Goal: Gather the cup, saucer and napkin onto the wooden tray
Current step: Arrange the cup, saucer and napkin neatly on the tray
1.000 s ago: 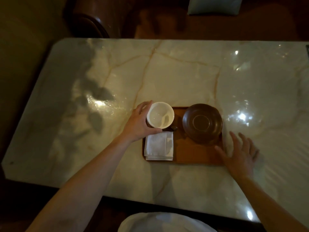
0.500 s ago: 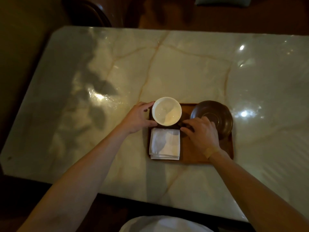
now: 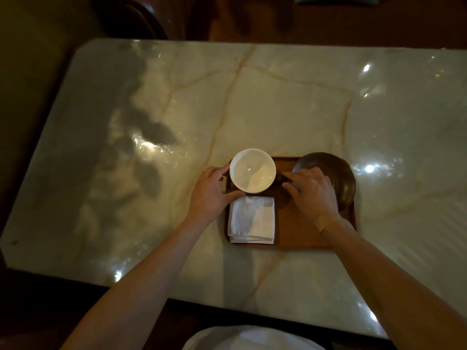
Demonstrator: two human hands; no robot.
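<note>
A wooden tray (image 3: 298, 238) lies on the marble table near its front edge. A white cup (image 3: 252, 170) stands on the tray's far left corner, and my left hand (image 3: 211, 193) wraps its left side. A folded white napkin (image 3: 251, 219) lies on the tray just in front of the cup. A dark brown saucer (image 3: 336, 173) rests on the tray's far right part. My right hand (image 3: 312, 192) lies over the saucer's left edge, its fingertips reaching toward the cup's right side, where a dark handle seems to sit. What those fingers grip is hidden.
The glossy marble table (image 3: 252, 102) spreads wide to the left, right and beyond the tray. A dark chair back (image 3: 136, 18) stands past the far left edge. My white clothing (image 3: 247, 339) shows at the near edge.
My right hand came from the table right of the tray onto the saucer's left edge beside the cup. My left hand has stayed on the cup.
</note>
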